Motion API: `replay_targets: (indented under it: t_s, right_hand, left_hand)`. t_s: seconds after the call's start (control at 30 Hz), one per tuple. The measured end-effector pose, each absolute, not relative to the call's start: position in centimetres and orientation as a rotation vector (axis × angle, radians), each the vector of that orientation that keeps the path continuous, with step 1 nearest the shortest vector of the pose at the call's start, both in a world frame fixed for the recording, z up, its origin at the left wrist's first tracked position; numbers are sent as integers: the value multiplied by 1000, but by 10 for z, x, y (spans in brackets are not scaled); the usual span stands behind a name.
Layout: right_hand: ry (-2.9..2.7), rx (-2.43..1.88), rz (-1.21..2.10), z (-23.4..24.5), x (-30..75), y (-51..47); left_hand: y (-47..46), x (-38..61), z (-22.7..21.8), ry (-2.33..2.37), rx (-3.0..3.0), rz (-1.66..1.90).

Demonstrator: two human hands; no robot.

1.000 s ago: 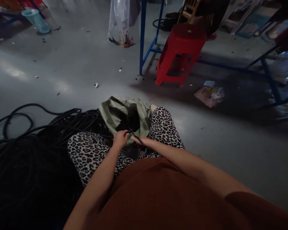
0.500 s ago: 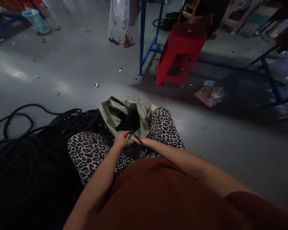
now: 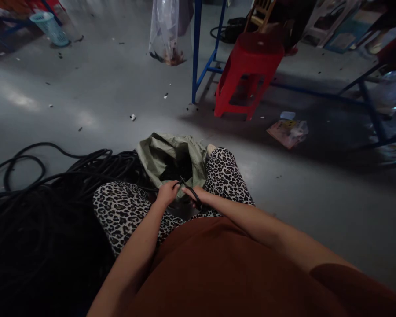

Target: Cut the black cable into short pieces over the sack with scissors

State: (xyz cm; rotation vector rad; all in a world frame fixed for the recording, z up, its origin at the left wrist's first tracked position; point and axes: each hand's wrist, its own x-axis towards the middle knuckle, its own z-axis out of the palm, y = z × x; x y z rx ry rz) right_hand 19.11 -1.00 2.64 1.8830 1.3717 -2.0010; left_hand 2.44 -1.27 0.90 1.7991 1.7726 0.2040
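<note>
"So, where's the cord [image 3: 148, 189] now?"

"At the centre of the frame: the left hand [image 3: 166, 193] grips it close to its end, and the right hand [image 3: 200, 195] is wrapped round the scissors [image 3: 195, 194], whose blades lie right by that end. Whether they touch it, I can't tell."

"How far along does it look?"

"Partway, I'd judge. Dark stuff [image 3: 180, 169] already lies in the sack [image 3: 199, 162], likely cut pieces, but a big heap [image 3: 49, 220] of cord fills the lower left, loops and all, and that looks uncut."

"Is the sack full?"

"Hardly, it seems. It sits just above the hands, mouth gaping, its upper walls bare inside; shadow hides the bottom."

"Any other containers?"

"A clear bag [image 3: 166, 31] at top centre, with something brownish at its bottom that I can't make out, and a blue basket [image 3: 51, 30] at upper left. I can't see what that one holds."
</note>
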Motion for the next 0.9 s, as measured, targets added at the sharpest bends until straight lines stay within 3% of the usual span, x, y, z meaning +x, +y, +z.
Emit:
replay_targets:
  t_s: [0.53,0.9]
  right_hand:
    - [1376,1867,-1967,31,192,-10]
    - [1613,1787,-1729,36,192,-7]
  left_hand:
    - [-13,24,3,1799,1794,235]
    - [-12,24,3,1796,1788,251]
